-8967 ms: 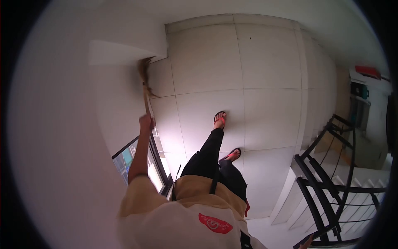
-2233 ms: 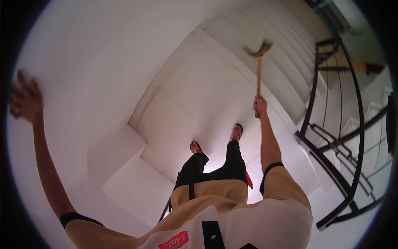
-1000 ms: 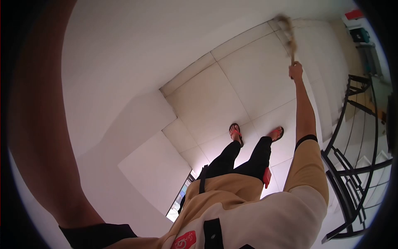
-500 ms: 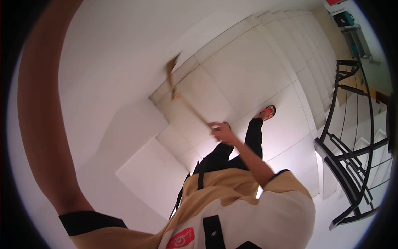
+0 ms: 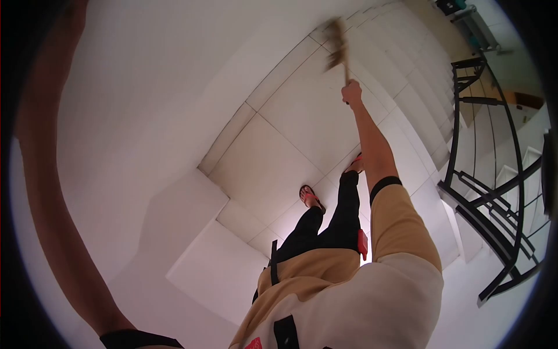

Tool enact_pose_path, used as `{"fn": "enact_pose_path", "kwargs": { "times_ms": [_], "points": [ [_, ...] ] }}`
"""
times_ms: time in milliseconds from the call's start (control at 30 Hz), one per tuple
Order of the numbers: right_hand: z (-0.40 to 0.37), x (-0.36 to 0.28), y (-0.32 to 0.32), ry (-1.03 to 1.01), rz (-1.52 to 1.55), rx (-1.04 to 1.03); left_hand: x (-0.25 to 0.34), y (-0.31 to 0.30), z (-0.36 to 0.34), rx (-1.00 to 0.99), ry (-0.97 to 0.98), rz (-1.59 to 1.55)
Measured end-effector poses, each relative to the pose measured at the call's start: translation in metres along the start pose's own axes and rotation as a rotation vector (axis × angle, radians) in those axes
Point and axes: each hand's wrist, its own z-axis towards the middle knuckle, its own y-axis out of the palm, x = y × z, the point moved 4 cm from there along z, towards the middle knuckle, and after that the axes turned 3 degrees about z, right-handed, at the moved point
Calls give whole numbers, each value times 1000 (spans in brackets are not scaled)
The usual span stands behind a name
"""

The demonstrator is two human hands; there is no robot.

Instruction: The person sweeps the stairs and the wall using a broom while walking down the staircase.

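Observation:
My right hand [image 5: 351, 93] is closed round the handle of a broom [image 5: 337, 43], arm stretched out toward the top of the stairs. The broom's brown head is blurred and hangs over the floor edge beside the wall. My left arm [image 5: 52, 221] is raised along the left side of the view; its hand lies beyond the frame's dark upper-left edge.
Pale tiled floor [image 5: 279, 151] lies under my feet, which wear sandals. White stairs [image 5: 407, 64] begin at the upper right. A black metal railing [image 5: 494, 200] borders the right side. A white wall [image 5: 157, 87] stands on the left.
My right hand has swung forward and to the right with the broom, away from my body. The broom head has moved from the wall's corner toward the stairs. My feet have shifted.

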Motion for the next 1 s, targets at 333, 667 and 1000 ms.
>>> {"fn": "enact_pose_path", "kwargs": {
  "times_ms": [333,667,1000],
  "points": [
    [-289,-7,-78,222,245,-582,-4,-10,7,-33,41,59],
    [-286,154,43,31,-168,-912,0,-35,22,-60,136,168],
    [-20,35,-170,-45,265,70,2,-59,33,-92,166,252]
  ]
}}
